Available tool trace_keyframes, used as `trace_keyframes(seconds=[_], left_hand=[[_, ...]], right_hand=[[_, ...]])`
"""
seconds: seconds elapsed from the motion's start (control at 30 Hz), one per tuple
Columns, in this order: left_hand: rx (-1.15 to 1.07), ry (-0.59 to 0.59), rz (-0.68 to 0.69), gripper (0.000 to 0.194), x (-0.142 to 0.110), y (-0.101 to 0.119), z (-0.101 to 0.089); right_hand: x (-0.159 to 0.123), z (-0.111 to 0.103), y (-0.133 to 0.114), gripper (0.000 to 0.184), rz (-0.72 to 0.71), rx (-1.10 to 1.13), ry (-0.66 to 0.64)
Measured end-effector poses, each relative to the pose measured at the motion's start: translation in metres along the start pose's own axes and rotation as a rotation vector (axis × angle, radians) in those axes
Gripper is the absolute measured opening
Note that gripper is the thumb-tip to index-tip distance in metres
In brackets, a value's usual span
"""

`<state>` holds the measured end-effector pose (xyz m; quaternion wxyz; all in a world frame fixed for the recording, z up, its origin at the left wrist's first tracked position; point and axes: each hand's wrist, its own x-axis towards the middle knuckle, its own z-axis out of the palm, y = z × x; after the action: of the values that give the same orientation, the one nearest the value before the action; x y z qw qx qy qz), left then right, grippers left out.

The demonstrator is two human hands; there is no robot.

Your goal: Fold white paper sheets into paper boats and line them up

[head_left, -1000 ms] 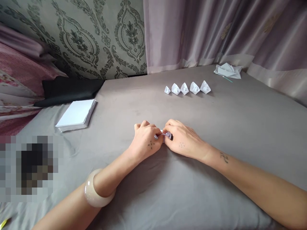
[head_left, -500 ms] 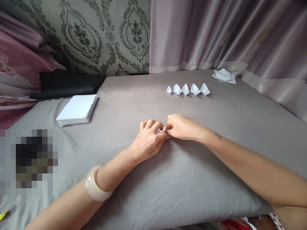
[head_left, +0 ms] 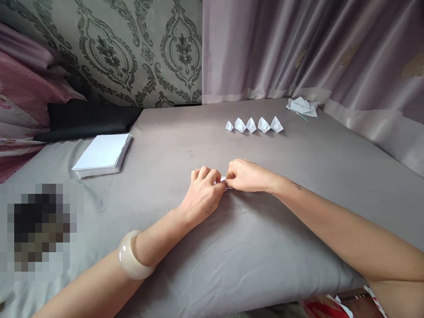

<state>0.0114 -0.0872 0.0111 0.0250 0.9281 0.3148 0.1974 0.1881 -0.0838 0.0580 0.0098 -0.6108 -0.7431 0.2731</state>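
A small folded piece of white paper point(head_left: 222, 179) sits between my two hands, mostly covered by the fingers. My left hand point(head_left: 206, 192) pinches its near left part, the other fingers curled. From the right, my right hand point(head_left: 247, 176) grips the paper with thumb and fingertips, knuckles up and wrist bent. The two hands meet fingertip to fingertip just above the grey sheet. Beyond them stands a row of several white paper boats point(head_left: 251, 125), the leftmost one smallest.
A thick stack of white paper point(head_left: 102, 154) lies at the left on the grey sheet point(head_left: 172, 145). Folded papers point(head_left: 302, 106) and a thin green stick point(head_left: 301, 116) lie at the far right by the curtain point(head_left: 265, 48). A black cloth point(head_left: 96, 119) is at the back left.
My right hand has turned at the wrist, its arm raised and knuckles further up. The paper between the hands shows less than before. The camera view has shifted slightly.
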Motion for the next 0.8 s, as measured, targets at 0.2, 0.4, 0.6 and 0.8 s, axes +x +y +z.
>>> trace_keyframes(seconds=[0.2, 0.4, 0.6, 0.8], left_hand=[[-0.068, 0.0, -0.183, 0.024, 0.002, -0.001, 0.006], [-0.024, 0.078, -0.074, 0.019, -0.003, -0.004, 0.003], [-0.048, 0.044, -0.012, 0.022, -0.003, -0.008, 0.001], [-0.113, 0.004, -0.025, 0.023, -0.001, -0.013, -0.005]], right_hand=[[-0.001, -0.001, -0.006, 0.026, 0.016, -0.065, 0.007], [-0.004, 0.007, -0.021, 0.01, 0.111, -0.192, 0.086], [-0.012, 0.016, -0.031, 0.018, 0.021, -0.309, 0.172], [-0.018, -0.004, -0.006, 0.021, -0.038, 0.041, 0.037]])
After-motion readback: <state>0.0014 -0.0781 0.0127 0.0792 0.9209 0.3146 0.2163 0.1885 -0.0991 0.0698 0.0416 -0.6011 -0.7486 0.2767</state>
